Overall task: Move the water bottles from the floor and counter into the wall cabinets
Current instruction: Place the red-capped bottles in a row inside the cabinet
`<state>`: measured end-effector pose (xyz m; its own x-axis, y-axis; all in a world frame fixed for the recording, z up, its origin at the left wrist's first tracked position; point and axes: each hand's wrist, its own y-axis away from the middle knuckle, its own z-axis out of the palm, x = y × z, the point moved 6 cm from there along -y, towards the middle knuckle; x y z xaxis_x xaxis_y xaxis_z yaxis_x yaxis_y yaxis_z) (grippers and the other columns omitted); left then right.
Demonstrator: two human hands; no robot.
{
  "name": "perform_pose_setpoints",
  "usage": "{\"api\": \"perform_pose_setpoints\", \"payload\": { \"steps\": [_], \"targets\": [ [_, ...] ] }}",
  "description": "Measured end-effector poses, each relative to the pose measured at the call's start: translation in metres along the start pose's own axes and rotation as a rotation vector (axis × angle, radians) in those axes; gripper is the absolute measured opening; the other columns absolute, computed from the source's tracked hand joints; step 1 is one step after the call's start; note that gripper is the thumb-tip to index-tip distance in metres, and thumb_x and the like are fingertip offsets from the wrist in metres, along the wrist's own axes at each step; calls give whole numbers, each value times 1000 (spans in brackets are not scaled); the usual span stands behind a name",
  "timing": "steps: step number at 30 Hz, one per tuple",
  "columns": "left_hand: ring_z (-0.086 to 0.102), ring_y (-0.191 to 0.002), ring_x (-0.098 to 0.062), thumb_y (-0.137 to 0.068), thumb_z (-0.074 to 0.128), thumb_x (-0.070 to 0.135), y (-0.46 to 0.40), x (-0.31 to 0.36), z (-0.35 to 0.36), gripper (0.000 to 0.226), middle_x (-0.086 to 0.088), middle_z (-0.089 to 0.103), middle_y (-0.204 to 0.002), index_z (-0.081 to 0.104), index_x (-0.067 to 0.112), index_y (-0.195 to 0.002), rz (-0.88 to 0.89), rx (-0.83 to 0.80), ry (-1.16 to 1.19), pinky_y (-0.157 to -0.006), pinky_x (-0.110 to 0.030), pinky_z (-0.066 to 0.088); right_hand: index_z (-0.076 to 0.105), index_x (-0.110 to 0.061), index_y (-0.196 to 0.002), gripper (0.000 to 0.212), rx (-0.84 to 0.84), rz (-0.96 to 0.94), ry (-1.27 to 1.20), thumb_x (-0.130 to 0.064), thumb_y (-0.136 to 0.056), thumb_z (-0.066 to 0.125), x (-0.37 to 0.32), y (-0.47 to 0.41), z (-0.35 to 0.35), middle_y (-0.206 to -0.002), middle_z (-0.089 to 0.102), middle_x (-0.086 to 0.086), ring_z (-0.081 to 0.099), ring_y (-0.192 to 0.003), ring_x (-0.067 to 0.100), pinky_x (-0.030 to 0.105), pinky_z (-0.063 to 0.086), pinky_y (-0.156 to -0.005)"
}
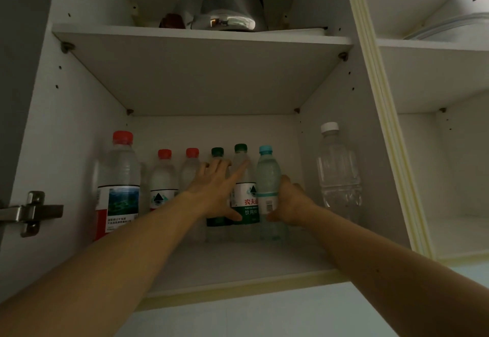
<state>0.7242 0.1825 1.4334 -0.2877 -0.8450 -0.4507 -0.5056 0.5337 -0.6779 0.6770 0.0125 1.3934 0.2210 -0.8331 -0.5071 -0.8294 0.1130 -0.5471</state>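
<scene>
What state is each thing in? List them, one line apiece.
Light-blue-capped bottle: upright, capped, gripped by right hand.
Green-capped bottles: upright, capped, left hand with fingers spread against them.
Red-capped bottles: upright, capped.
White-capped bottle: upright, capped, untouched.
Cabinet: open.

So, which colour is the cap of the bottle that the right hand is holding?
Light blue. The right hand grips the light-blue-capped bottle; the head view, the only one, shows it.
</scene>
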Motion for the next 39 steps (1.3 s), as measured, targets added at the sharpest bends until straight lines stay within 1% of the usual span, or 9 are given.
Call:
{"api": "perform_pose_setpoints", "payload": {
  "steps": [5,8,15,19,24,28,32,35,39],
  "targets": [
    [-6,-151,-33,-72,70,73,4,4,20,128,-9,3,-164,-19,32,-157,-23,3,76,-119,-54,5,34,-10,-142,83,-18,22,72,-16,-77,86,0,-6,1,-132,56,14,59,-120,30,42,52,-102],
    [-15,-151,-36,-73,66,77,1,10,23,125,-10,-6,-166,-16,35,-158,-41,-26,126,-121,-56,-2,34,-7,-143,81,-52,71,115,-16,-79,84,-4,-9,2,-134,53,15,57,-122,32,42,54,-98],
    [-11,-152,-38,-74,65,77,2,14,20,126,-13,-5,-166,-14,28,-159,-94,5,61,-123,-56,1,33,-9,-142,79,-122,191,54,-9,-81,82,-5,-23,6,-135,49,17,60,-114,36,37,58,-75],
    [-14,-152,-39,-77,63,77,2,16,21,123,-13,-8,-166,-15,28,-159,-89,-3,46,-123,-57,1,36,-8,-140,79,-93,190,41,-8,-78,85,-2,-27,9,-133,50,17,62,-110,36,37,58,-67],
    [-14,-152,-38,-78,64,75,6,14,24,121,-13,-10,-166,-14,30,-159,-66,18,48,-123,-56,2,45,-7,-131,69,-69,136,91,-12,-77,87,2,-29,14,-128,53,16,61,-110,33,36,60,-70],
    [-13,-152,-39,-78,64,75,7,16,22,121,-14,-9,-166,-14,29,-159,-68,27,24,-123,-56,4,47,-6,-130,67,-64,111,128,-14,-77,87,2,-31,15,-127,55,16,62,-108,33,40,62,-75],
    [-14,-152,-39,-78,65,74,7,17,19,121,-14,-9,-167,-12,30,-160,-81,11,31,-123,-56,3,48,-5,-130,62,-76,123,139,-14,-80,84,3,-32,18,-127,57,17,62,-110,32,38,60,-81],
    [-10,-153,-39,-76,67,74,6,17,18,123,-14,-7,-166,-11,29,-160,-73,13,22,-123,-56,4,46,-4,-134,62,-61,122,142,-15,-84,81,3,-31,17,-131,55,16,60,-116,30,34,55,-89],
    [2,-152,-36,-74,68,75,5,7,14,120,-14,4,-165,2,26,-161,-28,79,11,-121,-52,11,34,-3,-145,69,46,59,148,-15,-89,73,-11,-20,9,-136,43,17,53,-121,32,36,48,-99]
  ]
}}
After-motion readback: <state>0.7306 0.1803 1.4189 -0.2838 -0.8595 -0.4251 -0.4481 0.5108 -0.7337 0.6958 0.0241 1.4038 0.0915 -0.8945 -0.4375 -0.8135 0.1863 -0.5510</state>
